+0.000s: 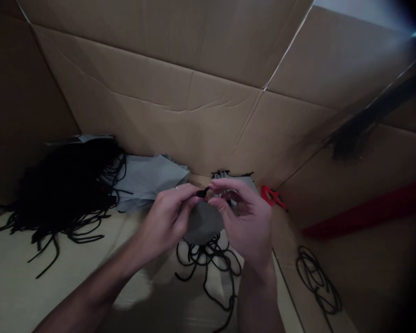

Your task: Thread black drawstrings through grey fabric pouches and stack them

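My left hand (169, 217) is closed in a pinch on a short, dark bit of black cord (203, 193). Opposite it, my right hand (247, 217) has its thumb and forefinger at the other end of the same bit, closed round its tip. Under the fingers lies a flat grey piece (204, 224) that looks like fabric or a pouch; my hands partly cover it. Loops of black cord (208, 254) spread out below it, with a long tail running toward the bottom edge.
A large heap of black cords (62, 185) lies at the left. Beside it are stacked grey sheets (149, 175). Red-handled scissors (273, 196) rest at the right near the cardboard wall (152, 78). A coiled black cord (317, 280) lies at the lower right.
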A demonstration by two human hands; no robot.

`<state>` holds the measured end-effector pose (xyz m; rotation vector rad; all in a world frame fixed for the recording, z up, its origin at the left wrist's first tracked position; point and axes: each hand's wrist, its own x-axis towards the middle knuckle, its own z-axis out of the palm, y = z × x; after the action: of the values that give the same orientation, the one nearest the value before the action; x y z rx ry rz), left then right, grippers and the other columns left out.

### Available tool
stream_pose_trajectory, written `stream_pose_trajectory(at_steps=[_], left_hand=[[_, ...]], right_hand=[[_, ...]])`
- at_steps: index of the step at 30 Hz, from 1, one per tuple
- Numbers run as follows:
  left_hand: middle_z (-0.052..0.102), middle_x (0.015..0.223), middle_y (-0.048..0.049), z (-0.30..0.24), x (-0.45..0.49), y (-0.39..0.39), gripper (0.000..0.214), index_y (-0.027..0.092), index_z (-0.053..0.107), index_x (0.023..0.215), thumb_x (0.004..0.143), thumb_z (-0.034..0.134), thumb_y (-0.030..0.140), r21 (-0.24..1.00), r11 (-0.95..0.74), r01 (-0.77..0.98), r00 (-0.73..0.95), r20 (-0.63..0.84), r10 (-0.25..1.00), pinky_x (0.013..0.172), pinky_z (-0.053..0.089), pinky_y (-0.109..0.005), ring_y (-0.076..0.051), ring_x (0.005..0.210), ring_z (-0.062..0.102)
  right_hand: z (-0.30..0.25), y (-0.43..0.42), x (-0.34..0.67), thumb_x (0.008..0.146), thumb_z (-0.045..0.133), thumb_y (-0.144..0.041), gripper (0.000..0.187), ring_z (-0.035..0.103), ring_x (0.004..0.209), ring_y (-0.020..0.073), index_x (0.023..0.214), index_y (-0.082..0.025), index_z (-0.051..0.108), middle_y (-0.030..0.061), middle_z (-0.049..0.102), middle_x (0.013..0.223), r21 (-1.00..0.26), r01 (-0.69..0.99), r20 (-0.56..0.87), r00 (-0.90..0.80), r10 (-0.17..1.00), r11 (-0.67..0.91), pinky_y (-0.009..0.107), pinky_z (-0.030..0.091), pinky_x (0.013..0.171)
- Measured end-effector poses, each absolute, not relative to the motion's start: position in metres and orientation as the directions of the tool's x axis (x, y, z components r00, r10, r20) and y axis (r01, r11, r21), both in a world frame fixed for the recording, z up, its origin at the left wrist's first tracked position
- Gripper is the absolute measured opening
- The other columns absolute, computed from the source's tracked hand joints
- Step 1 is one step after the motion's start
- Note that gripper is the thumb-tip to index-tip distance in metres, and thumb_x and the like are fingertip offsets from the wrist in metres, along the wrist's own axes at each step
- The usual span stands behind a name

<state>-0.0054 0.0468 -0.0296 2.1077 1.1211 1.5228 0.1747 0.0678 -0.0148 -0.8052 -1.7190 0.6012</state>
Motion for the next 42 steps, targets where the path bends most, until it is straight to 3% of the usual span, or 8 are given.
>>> stream_pose_trajectory(at_steps=[5,8,14,23,30,42], left_hand=[[0.064,0.076,0.0002,-0.026,-0.006,0.043,0.022,0.018,0.063,0.091,0.105,0.05,0.006,0.589,-0.677,0.44,0.241,0.649,0.721,0.063,0.041,-0.025,-0.014,0.068,0.058],[0.062,0.075,0.0006,-0.025,-0.008,0.043,0.023,0.018,0.063,0.09,0.105,0.05,0.007,0.573,-0.681,0.457,0.256,0.648,0.717,0.062,0.04,-0.025,-0.014,0.067,0.057],[0.074,0.084,-0.0003,-0.024,-0.013,0.043,0.013,0.016,0.071,0.104,0.106,0.059,0.014,0.596,-0.655,0.465,0.185,0.658,0.73,0.064,0.044,-0.023,-0.012,0.07,0.064],[0.068,0.07,0.0031,-0.023,-0.016,0.043,0.017,0.016,0.071,0.085,0.098,0.065,0.008,0.58,-0.649,0.492,0.095,0.705,0.702,0.059,0.041,-0.021,-0.009,0.06,0.058],[0.069,0.073,0.0019,-0.022,-0.02,0.044,0.017,0.015,0.071,0.087,0.099,0.062,0.007,0.575,-0.663,0.479,0.134,0.698,0.703,0.061,0.043,-0.021,-0.009,0.064,0.06],[0.064,0.069,0.0029,-0.019,-0.023,0.042,0.018,0.016,0.069,0.084,0.099,0.063,0.007,0.566,-0.67,0.48,0.103,0.722,0.684,0.056,0.039,-0.023,-0.009,0.059,0.054]], right_hand=[[-0.016,0.069,0.176,0.1,0.076,-0.026,0.002,0.07,0.085,0.0181,0.099,-0.028,0.076,0.0003,0.075,0.094,-0.749,0.194,0.592,-0.234,0.772,0.633,0.034,0.057,0.077],[-0.014,0.066,0.178,0.1,0.074,-0.025,0.004,0.068,0.083,0.0172,0.096,-0.027,0.073,-0.0001,0.073,0.091,-0.732,0.212,0.591,-0.274,0.759,0.647,0.033,0.056,0.075],[-0.013,0.065,0.18,0.101,0.069,-0.021,0.006,0.069,0.077,0.0148,0.095,-0.024,0.072,-0.0002,0.073,0.088,-0.735,0.234,0.581,-0.266,0.769,0.636,0.029,0.056,0.072],[-0.013,0.067,0.183,0.101,0.073,-0.026,0.007,0.066,0.061,0.0079,0.095,-0.022,0.072,-0.0026,0.072,0.078,-0.84,0.067,0.501,-0.287,0.817,0.538,0.018,0.054,0.056],[-0.015,0.071,0.18,0.1,0.075,-0.024,0.007,0.068,0.061,0.0066,0.094,-0.021,0.073,-0.0027,0.074,0.077,-0.885,-0.097,0.463,-0.286,0.839,0.456,0.015,0.058,0.058],[-0.017,0.074,0.172,0.097,0.079,-0.025,0.007,0.067,0.059,0.0069,0.092,-0.021,0.076,-0.0017,0.075,0.076,-0.893,-0.229,0.435,-0.225,0.872,0.387,0.015,0.057,0.054]])
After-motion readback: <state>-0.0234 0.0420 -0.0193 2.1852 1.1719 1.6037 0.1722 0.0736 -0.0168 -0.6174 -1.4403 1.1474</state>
